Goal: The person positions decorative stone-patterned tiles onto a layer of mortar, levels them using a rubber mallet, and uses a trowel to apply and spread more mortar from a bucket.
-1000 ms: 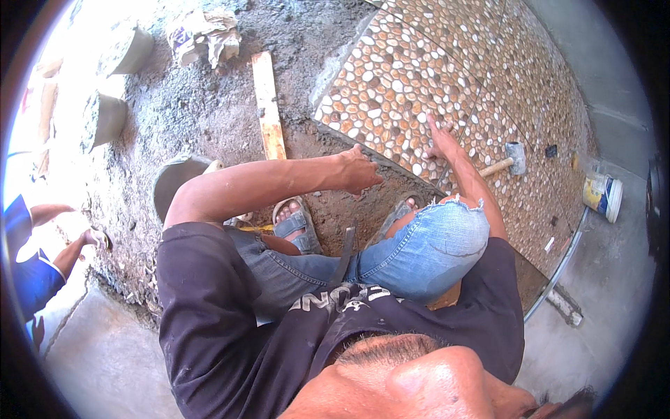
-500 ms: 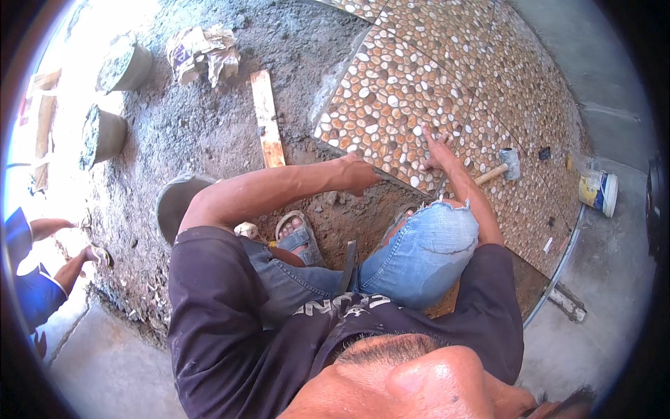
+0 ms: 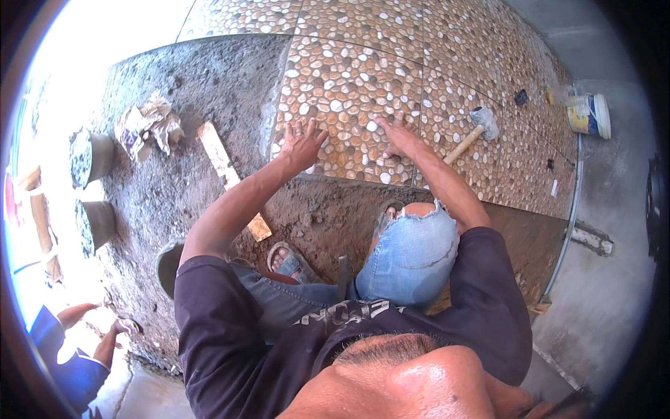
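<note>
A pebble-patterned floor tile [image 3: 352, 80] lies in front of me, its left edge bordering rough grey mortar. My left hand [image 3: 301, 145] rests on its near left part, fingers spread. On its near right part is my right hand [image 3: 403, 140], fingers stretched out and palm down. Neither hand holds anything. To the right of my right hand, a mallet [image 3: 485, 123] with a grey head and wooden handle lies on the neighbouring tiles [image 3: 457, 87].
Left of the tile, a wooden strip [image 3: 216, 152], crumpled paper [image 3: 148, 127] and mortar buckets [image 3: 100, 159] sit on the mortar [image 3: 202, 84]. A white and yellow bucket [image 3: 590, 115] lies at far right. Another person's legs [image 3: 105, 346] show at lower left.
My left hand has moved from the tile's near edge onto its surface, and its fingers have spread. My right hand stays on the tile. The whole view has turned.
</note>
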Action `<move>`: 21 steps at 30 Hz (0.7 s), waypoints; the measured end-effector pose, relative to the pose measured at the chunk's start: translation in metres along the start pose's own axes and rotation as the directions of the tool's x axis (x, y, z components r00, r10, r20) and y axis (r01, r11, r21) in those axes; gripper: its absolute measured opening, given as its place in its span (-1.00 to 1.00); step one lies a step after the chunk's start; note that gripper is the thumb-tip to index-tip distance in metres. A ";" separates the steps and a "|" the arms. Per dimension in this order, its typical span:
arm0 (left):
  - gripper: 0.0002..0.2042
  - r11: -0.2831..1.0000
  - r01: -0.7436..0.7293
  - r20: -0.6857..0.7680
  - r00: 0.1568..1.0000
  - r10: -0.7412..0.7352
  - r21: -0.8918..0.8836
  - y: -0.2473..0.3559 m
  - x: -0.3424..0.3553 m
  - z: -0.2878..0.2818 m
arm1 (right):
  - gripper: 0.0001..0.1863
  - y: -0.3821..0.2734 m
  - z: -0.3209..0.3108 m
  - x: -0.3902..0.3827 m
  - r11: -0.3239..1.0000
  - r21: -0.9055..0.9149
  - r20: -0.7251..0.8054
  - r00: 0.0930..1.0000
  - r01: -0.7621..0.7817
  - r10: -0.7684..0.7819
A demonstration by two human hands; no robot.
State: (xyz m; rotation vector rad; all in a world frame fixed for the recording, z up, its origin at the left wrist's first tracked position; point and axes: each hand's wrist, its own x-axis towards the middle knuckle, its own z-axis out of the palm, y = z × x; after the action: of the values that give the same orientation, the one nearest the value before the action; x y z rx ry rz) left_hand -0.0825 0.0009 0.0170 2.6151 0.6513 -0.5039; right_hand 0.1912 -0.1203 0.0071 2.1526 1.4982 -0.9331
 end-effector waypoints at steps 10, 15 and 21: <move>-0.34 0.999 0.031 0.043 0.999 -0.032 0.015 0.011 0.014 -0.004 | 0.06 -0.022 -0.022 -0.019 0.971 0.192 0.080 0.988 -0.145 0.132; -0.40 0.999 0.010 0.064 0.998 -0.008 -0.031 0.015 0.026 -0.016 | -0.42 -0.002 0.008 -0.001 0.976 0.146 0.021 0.987 -0.163 0.162; -0.44 0.998 0.010 0.116 0.993 -0.003 -0.055 0.008 0.042 -0.034 | -0.35 -0.008 0.003 -0.006 0.963 0.253 -0.025 0.995 -0.087 0.097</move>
State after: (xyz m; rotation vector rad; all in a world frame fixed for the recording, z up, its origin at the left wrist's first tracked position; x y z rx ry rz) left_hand -0.0351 0.0250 0.0306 2.5113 0.6272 -0.6256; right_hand 0.1813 -0.1226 0.0098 2.4069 1.3442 -1.1077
